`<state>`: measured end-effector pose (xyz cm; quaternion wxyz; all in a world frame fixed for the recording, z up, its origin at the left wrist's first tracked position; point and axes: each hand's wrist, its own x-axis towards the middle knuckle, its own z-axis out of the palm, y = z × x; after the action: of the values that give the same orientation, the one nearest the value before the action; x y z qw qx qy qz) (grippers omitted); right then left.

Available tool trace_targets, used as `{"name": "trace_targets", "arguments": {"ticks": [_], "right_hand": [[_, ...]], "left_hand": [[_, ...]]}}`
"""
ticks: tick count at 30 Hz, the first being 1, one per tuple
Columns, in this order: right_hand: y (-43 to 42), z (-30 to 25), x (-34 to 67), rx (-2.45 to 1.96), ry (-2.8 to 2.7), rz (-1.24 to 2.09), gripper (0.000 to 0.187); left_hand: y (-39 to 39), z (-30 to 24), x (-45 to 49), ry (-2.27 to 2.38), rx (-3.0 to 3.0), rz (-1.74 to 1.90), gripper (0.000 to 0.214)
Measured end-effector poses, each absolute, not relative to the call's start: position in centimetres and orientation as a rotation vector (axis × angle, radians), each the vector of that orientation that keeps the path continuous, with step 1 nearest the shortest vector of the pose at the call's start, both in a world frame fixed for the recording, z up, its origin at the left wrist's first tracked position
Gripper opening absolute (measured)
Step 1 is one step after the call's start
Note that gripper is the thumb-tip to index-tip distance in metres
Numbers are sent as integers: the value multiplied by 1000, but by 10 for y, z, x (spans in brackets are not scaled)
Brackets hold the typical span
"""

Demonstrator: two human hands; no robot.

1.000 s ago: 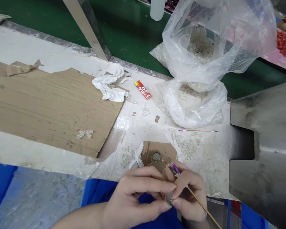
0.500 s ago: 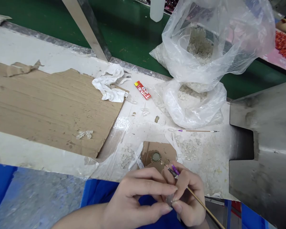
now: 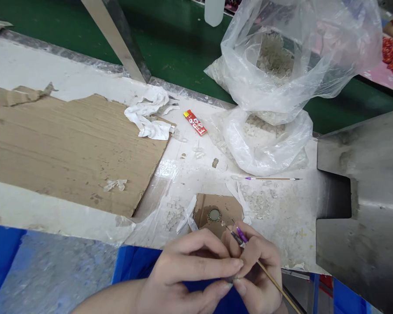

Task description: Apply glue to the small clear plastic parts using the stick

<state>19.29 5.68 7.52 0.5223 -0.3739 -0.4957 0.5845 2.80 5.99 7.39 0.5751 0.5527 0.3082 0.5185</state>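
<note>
A worn white bench [image 3: 68, 69] fills the frame. At left a cardboard sheet [image 3: 68, 148] lies flat on it. A rag [image 3: 149, 115] and a red packet [image 3: 195, 122] lie at upper centre, with bags [image 3: 265, 144] of clear bits to their right. Below the bags lies a stick [image 3: 268, 179]. At lower centre a card [image 3: 227, 207] bears a round fitting [image 3: 214, 214], with loose bits [image 3: 258, 201] just beside it.

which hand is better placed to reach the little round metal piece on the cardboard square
Right, likely: the right hand holds the thin stick, its tip pointing close to the round metal piece. The left hand only pinches at the right's fingertips, farther back.
</note>
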Motion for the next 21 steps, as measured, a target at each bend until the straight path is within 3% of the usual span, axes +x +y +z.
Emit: {"name": "trace_targets", "arguments": {"ticks": [4, 13, 17, 21], "right_hand": [[54, 77, 194, -912, -1188, 1373, 29], [51, 73, 197, -899, -1282, 1286, 18], [50, 72, 204, -881, -1323, 1293, 4], [50, 71, 207, -845, -1302, 1323, 7]], "left_hand": [[65, 79, 24, 723, 1351, 1043, 52], [66, 83, 19, 715, 1350, 1034, 53], [65, 83, 19, 715, 1358, 1035, 41], [68, 82, 20, 752, 1385, 1050, 26]]}}
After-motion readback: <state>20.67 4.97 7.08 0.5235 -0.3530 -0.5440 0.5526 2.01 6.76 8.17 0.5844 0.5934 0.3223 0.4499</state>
